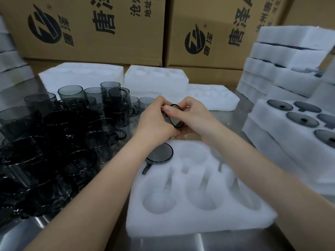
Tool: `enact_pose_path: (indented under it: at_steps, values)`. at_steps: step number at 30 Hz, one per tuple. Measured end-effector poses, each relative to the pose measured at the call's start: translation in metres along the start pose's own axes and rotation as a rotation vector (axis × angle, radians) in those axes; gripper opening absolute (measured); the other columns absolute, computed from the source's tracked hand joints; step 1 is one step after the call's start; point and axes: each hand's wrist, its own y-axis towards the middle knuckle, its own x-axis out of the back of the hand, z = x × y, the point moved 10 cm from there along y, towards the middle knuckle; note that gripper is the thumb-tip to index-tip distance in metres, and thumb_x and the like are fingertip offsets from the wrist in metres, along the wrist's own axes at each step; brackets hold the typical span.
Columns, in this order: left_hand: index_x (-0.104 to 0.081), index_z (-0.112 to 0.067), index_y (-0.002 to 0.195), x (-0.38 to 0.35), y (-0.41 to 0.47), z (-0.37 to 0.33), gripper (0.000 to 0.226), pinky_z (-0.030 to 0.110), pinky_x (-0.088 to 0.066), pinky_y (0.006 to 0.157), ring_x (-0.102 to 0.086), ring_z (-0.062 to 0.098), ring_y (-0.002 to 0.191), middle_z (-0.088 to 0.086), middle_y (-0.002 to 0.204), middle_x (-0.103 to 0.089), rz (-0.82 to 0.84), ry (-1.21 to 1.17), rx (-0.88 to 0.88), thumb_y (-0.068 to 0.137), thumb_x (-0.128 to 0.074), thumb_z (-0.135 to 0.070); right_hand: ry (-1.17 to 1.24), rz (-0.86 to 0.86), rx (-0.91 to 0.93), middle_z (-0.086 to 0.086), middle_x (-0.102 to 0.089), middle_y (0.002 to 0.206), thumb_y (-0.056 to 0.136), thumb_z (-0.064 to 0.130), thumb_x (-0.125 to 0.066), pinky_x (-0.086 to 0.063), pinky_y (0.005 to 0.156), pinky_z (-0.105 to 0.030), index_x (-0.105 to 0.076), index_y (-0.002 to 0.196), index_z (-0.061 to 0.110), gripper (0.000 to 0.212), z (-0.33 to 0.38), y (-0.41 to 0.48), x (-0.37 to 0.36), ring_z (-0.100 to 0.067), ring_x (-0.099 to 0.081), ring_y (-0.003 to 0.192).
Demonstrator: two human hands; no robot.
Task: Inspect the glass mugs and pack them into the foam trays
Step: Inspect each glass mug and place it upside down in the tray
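step: inspecting | left hand [155,120] and right hand [195,118] together, both gripping tilted smoky grey glass mug [175,116] above white foam tray [199,223] | next, likely: seat it in the free pocket beside packed mug [159,153], handle aligned to slot

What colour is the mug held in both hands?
The mug is translucent smoky grey with a darker rim, seen in the head view.

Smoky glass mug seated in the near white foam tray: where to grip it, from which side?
Likely the dark handle, from straight above: the smoky glass mug sits sunk in the white foam tray, only its round face and handle exposed.
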Motion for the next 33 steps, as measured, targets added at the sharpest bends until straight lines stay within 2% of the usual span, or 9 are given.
enact_pose_path:
  at_steps: [3,9,12,15,19,24,26,29,33]
  values:
    - [-0.050,-0.018,0.097,-0.001,0.000,0.000,0.053,0.016,-0.045,0.064,-0.054,0.010,0.083,-0.016,0.088,-0.054,0.011,0.029,0.005,0.060,-0.085,-0.004,0.074,-0.031,-0.055,0.000,-0.069,0.066,0.080,0.041,-0.075,-0.051,0.044,-0.028,-0.050,0.073,0.015,0.037,-0.005,0.000,0.004,-0.023,-0.062,0.046]
    - [-0.053,-0.017,0.100,-0.002,0.000,0.009,0.054,0.034,-0.054,0.077,-0.059,0.020,0.090,-0.002,0.099,-0.059,0.027,-0.060,0.088,0.059,-0.086,-0.003,0.173,0.015,-0.108,-0.009,-0.065,0.072,0.093,0.036,-0.062,-0.050,0.042,-0.028,-0.050,0.077,0.013,0.030,-0.013,0.002,0.004,-0.027,-0.060,0.046]
    - [-0.055,-0.018,0.101,-0.002,-0.002,0.014,0.053,0.042,-0.061,0.073,-0.064,0.022,0.093,0.000,0.101,-0.062,0.028,-0.235,0.151,0.061,-0.083,0.002,0.285,0.074,-0.139,-0.012,-0.067,0.081,0.098,0.026,-0.055,-0.051,0.044,-0.026,-0.057,0.090,0.008,0.021,-0.016,0.003,0.000,-0.025,-0.061,0.047]
    - [-0.057,-0.020,0.108,0.002,-0.002,0.021,0.055,0.034,-0.061,0.072,-0.067,0.019,0.096,0.000,0.108,-0.064,-0.013,-0.404,0.200,0.065,-0.082,0.003,0.414,0.159,-0.146,-0.008,-0.070,0.093,0.100,0.013,-0.048,-0.055,0.053,-0.027,-0.064,0.109,0.006,0.019,-0.015,0.003,-0.006,-0.018,-0.064,0.055]
    - [-0.060,-0.018,0.110,0.009,-0.002,0.029,0.053,0.028,-0.061,0.070,-0.069,0.012,0.083,0.001,0.105,-0.069,-0.062,-0.529,0.216,0.066,-0.080,0.005,0.462,0.281,-0.083,-0.007,-0.072,0.104,0.090,0.000,-0.055,-0.058,0.071,-0.028,-0.066,0.112,0.011,0.027,-0.011,0.002,-0.012,-0.019,-0.069,0.079]
    - [-0.062,-0.022,0.102,0.009,0.003,0.029,0.051,0.041,-0.058,0.083,-0.068,0.022,0.093,0.004,0.103,-0.069,-0.094,-0.349,0.155,0.062,-0.082,0.003,0.287,0.200,0.007,-0.009,-0.070,0.100,0.071,0.007,-0.075,-0.055,0.059,-0.026,-0.061,0.108,0.008,0.040,-0.009,0.003,-0.008,-0.021,-0.069,0.071]
    - [-0.061,-0.029,0.094,0.009,0.005,0.024,0.048,0.035,-0.056,0.087,-0.066,0.020,0.092,-0.001,0.097,-0.069,-0.109,-0.240,0.097,0.060,-0.084,-0.004,0.194,0.140,0.039,-0.007,-0.068,0.099,0.074,0.008,-0.078,-0.054,0.055,-0.028,-0.059,0.101,0.009,0.034,-0.006,0.002,-0.004,-0.023,-0.067,0.066]
    - [-0.061,-0.032,0.095,0.009,0.002,0.011,0.046,0.010,-0.047,0.068,-0.063,0.005,0.084,-0.013,0.089,-0.067,-0.111,-0.076,0.006,0.060,-0.085,-0.016,0.048,0.019,0.069,0.002,-0.069,0.079,0.075,0.022,-0.082,-0.050,0.046,-0.028,-0.052,0.092,0.011,0.036,0.000,0.000,0.003,-0.019,-0.064,0.053]
    - [-0.055,-0.032,0.096,-0.002,-0.003,-0.006,0.048,0.022,-0.049,0.069,-0.062,0.006,0.084,-0.014,0.091,-0.066,-0.022,0.023,-0.095,0.058,-0.085,-0.026,-0.056,-0.172,0.115,0.009,-0.058,0.049,0.082,0.040,-0.074,-0.036,0.033,-0.021,-0.046,0.076,0.013,0.039,0.009,-0.001,0.021,-0.014,-0.051,0.035]
